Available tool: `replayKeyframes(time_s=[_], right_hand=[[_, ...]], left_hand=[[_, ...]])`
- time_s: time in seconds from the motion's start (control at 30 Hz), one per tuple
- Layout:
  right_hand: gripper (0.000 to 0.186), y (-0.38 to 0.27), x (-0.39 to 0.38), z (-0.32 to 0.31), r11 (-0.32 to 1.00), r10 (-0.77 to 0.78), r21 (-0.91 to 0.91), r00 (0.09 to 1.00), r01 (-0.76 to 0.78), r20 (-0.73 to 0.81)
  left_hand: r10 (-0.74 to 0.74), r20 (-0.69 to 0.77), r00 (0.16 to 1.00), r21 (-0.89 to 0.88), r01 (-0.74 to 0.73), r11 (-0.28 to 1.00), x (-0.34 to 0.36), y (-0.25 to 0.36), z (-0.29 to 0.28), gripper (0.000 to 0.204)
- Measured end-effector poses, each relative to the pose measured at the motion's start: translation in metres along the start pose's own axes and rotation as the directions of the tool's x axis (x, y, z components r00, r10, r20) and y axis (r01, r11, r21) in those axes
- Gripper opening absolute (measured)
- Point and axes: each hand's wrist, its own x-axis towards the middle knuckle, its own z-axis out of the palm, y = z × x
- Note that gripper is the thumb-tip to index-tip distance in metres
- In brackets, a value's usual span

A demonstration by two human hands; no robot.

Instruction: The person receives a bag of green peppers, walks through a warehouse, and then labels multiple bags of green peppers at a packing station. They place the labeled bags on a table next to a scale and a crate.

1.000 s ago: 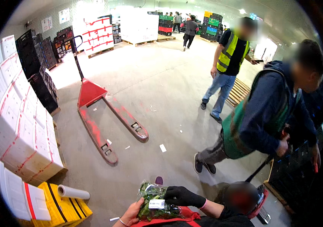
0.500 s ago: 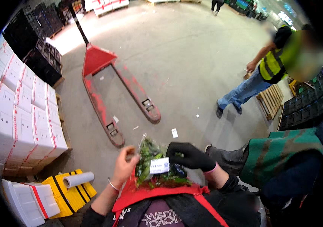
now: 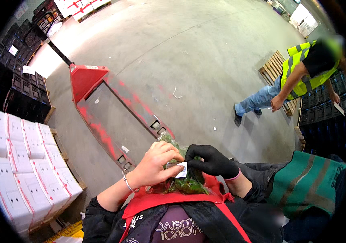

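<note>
In front of my red apron (image 3: pixel 152 204) is a clear plastic bag of green leafy produce (image 3: pixel 187 185) with a white label (image 3: pixel 182 172) on its front. My bare left hand (image 3: pixel 157 161) has a bracelet at the wrist. Its fingers curl over the bag's left side, and the thumb lies across the label, pinching it. I cannot tell whether the label still sticks flat. My right hand (image 3: pixel 210 161), in a black glove, grips the bag's upper right side with thumb and fingers together. Part of the bag is hidden behind both hands.
Ahead on the left stands a red pallet jack (image 3: pixel 89 83), its forks reaching toward me. White boxes (image 3: pixel 23 166) are stacked at left, black crates (image 3: pixel 27 89) behind. A person in a yellow vest (image 3: pixel 298 69) stands at right near a wooden pallet (image 3: pixel 273 67). Green cloth (image 3: pixel 302 182) is close on my right.
My left hand has moved right, from the bag's edge onto the label. The view has shifted, and the person in the vest has turned, with arms lowered.
</note>
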Motion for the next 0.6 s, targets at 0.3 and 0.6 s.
replayKeyframes(time_s=[0.3,0.6], right_hand=[[0.012,0.055,0.129,-0.127,0.994,0.092,0.062,0.996,-0.092,0.011],[0.014,0.105,0.267,-0.327,0.995,0.017,0.098,0.997,-0.025,0.081]], left_hand=[[-0.071,0.078,0.994,-0.108,0.08,0.991,0.155,-0.111,-0.057,0.013],[-0.093,0.069,0.993,-0.148,0.102,0.984,0.376,-0.193,-0.11,0.013]])
